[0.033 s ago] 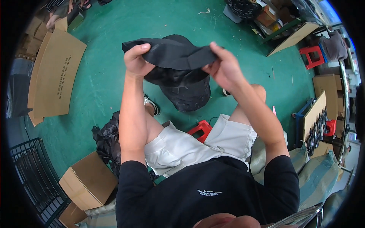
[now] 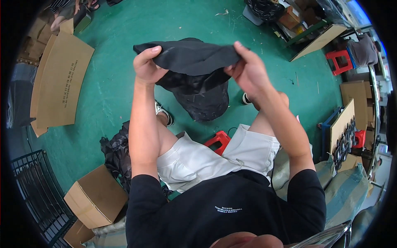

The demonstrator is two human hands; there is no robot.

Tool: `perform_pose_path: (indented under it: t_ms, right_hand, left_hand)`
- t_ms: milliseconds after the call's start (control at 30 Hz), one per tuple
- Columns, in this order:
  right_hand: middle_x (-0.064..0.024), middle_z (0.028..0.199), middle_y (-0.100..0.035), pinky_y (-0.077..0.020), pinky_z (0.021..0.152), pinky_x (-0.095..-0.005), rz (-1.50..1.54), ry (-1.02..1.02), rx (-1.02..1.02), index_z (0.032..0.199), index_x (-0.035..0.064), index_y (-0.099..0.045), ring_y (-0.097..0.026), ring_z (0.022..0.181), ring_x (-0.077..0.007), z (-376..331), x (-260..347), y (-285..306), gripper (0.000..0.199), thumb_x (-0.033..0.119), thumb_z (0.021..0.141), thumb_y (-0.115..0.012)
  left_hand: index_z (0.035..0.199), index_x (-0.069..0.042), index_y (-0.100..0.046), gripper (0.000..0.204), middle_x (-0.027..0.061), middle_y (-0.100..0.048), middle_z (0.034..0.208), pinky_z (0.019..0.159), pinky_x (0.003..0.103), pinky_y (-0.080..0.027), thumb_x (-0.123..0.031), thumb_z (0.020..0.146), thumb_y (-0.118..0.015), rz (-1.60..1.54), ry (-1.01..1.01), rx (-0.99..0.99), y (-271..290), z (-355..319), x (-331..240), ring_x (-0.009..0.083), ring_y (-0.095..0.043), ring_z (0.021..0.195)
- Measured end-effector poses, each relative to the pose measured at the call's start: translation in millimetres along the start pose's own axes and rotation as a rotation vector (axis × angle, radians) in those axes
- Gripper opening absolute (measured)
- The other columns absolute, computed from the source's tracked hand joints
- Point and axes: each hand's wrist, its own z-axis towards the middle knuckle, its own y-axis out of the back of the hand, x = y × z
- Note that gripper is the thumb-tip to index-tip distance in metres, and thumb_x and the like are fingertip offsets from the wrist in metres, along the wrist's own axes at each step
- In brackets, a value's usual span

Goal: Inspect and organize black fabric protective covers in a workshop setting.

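While the left hand and right hand pinch opposite ends of the black cloth — upper centre — bare green floor surrounds it.

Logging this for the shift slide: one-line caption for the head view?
Seated person's left hand and right hand stretch a black cloth above a green floor.

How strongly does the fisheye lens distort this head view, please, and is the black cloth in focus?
Head view: straight edges bow near the dark rim, as on the flat cardboard sheet; the black cloth between left hand and right hand is sharp, evenly lit, without glare.
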Motion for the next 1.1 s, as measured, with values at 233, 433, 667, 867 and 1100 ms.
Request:
perform_pose_path:
  t_ms: [233, 433, 667, 867, 1100]
  right_hand:
    - [-0.0064, 0.081, -0.070, -0.0495, 0.065, -0.0285, -0.230, 0.098, 0.052, 0.085, 0.0043, -0.066, -0.062, 0.068, -0.0134, -17.1, 43.3, 5.4, 0.028, 0.028, 0.098, -0.057]
    - [-0.0068, 0.086, -0.070, -0.0486, 0.068, -0.0298, -0.247, 0.110, 0.052, 0.090, 0.0057, -0.064, -0.064, 0.074, -0.0149, 4.1, 57.5, 20.7, 0.023, 0.027, 0.097, -0.058]
    - [-0.0085, 0.087, -0.060, -0.0472, 0.070, -0.0338, -0.116, -0.109, -0.024, 0.094, 0.0040, -0.056, -0.056, 0.077, -0.0202, 136.1, 68.6, 28.3, 0.019, 0.023, 0.095, -0.060]
    - [-0.0104, 0.089, -0.061, -0.0499, 0.076, -0.0367, -0.012, -0.062, 0.156, 0.093, 0.0027, -0.057, -0.059, 0.081, -0.0235, 178.6, 102.4, 5.3, 0.018, 0.021, 0.093, -0.059]
    - [-0.0067, 0.103, -0.064, -0.0490, 0.084, -0.0392, 0.056, -0.030, 0.109, 0.111, 0.0058, -0.058, -0.060, 0.091, -0.0213, 184.0, 32.4, 56.7, 0.025, 0.024, 0.093, -0.059]
  left_hand:
    - [0.110, 0.008, -0.063, 0.040, 0.0207, -0.067, 0.112, 0.096, 0.044, -0.048, -0.025, 0.099, -0.043, -0.018, 0.086, -0.162, -7.5, 2.9, 4.3, 0.0331, -0.065, 0.104]
    - [0.106, 0.007, -0.064, 0.031, 0.0179, -0.069, 0.107, 0.094, 0.038, -0.048, -0.019, 0.098, -0.049, 0.136, 0.010, -0.383, -27.0, 13.1, 24.0, 0.0246, -0.066, 0.102]
    - [0.087, -0.007, -0.065, 0.017, 0.0054, -0.069, 0.090, 0.071, 0.029, -0.049, -0.023, 0.092, -0.061, 0.401, -0.090, -0.849, 8.7, 89.4, -9.6, 0.0131, -0.063, 0.080]
    - [0.086, -0.009, -0.063, 0.017, 0.0012, -0.062, 0.075, 0.067, 0.030, -0.049, -0.024, 0.091, -0.062, 0.636, -0.150, -0.871, -7.1, 138.9, -43.1, 0.0127, -0.059, 0.070]
    - [0.086, -0.007, -0.062, 0.020, 0.0021, -0.057, 0.069, 0.057, 0.029, -0.049, -0.027, 0.092, -0.061, 0.500, -0.264, -0.977, 10.9, 88.3, 28.8, 0.0127, -0.058, 0.061]
